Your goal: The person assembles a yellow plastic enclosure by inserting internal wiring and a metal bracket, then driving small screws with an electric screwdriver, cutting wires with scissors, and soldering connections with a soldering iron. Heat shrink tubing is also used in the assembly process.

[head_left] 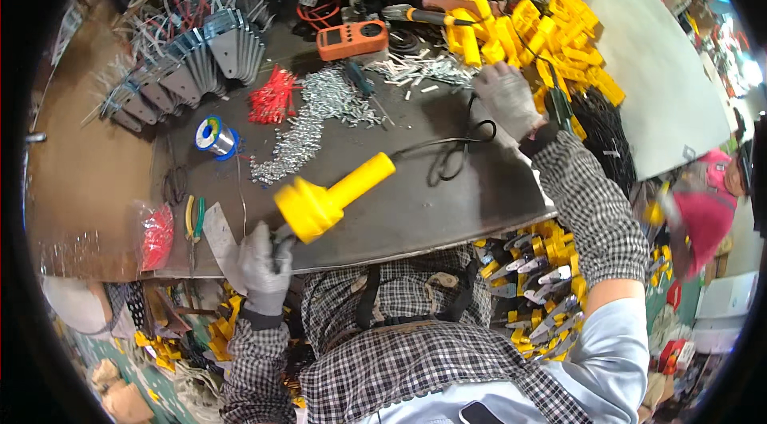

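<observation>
My left hand [265,262], in a grey glove, grips the front end of a yellow heat gun [329,196] at the near edge of the dark workbench [415,208]. Its black cord [451,154] loops across the bench. My right hand [506,98], also gloved, reaches far to the pile of yellow plastic parts [519,20] and rests on it, fingers curled; whether it holds a part I cannot tell.
An orange meter [352,39], a heap of small silver pieces [319,116], red sleeves [272,95], a solder spool [214,136], pliers [194,220], a bag of red bits [156,234] and grey metal brackets [200,64] lie on the bench. More yellow parts [535,280] fill a bin at right.
</observation>
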Motion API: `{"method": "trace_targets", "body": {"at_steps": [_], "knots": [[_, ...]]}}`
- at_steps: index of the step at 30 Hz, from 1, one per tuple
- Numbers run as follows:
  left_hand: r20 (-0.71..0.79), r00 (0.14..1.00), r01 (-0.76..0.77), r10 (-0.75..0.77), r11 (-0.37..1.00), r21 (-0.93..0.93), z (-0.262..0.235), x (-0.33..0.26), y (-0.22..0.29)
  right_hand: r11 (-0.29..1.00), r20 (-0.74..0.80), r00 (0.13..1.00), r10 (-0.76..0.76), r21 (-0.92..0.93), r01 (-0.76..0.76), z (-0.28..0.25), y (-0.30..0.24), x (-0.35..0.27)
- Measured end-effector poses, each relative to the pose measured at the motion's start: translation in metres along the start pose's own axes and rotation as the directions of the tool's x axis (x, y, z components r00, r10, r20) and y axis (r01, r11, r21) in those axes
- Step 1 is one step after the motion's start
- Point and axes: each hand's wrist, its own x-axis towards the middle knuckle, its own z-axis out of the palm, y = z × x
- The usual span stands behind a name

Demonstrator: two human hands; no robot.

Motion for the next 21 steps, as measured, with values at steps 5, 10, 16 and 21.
{"method": "trace_targets", "body": {"at_steps": [5,10,16,21], "knots": [[0.043,0.701,0.645,-0.712,0.607,-0.464,-0.013,-0.018,-0.02,0.76,-0.004,0.933,0.359,0.581,-0.29,-0.012,-0.081,0.088],[-0.069,0.956,0.294,-0.286,0.936,0.193,-0.031,0.015,-0.002,0.794,-0.197,0.855,0.479,0.514,-0.326,0.057,-0.055,0.217],[-0.306,0.684,0.646,-0.662,0.745,-0.168,-0.093,-0.117,-0.059,0.876,-0.053,0.907,0.418,0.29,-0.386,0.042,-0.08,0.237],[-0.128,0.324,0.691,-0.937,0.327,-0.645,-0.096,-0.183,-0.058,0.796,-0.029,0.847,0.531,0.359,-0.487,0.071,-0.092,0.229]]}}
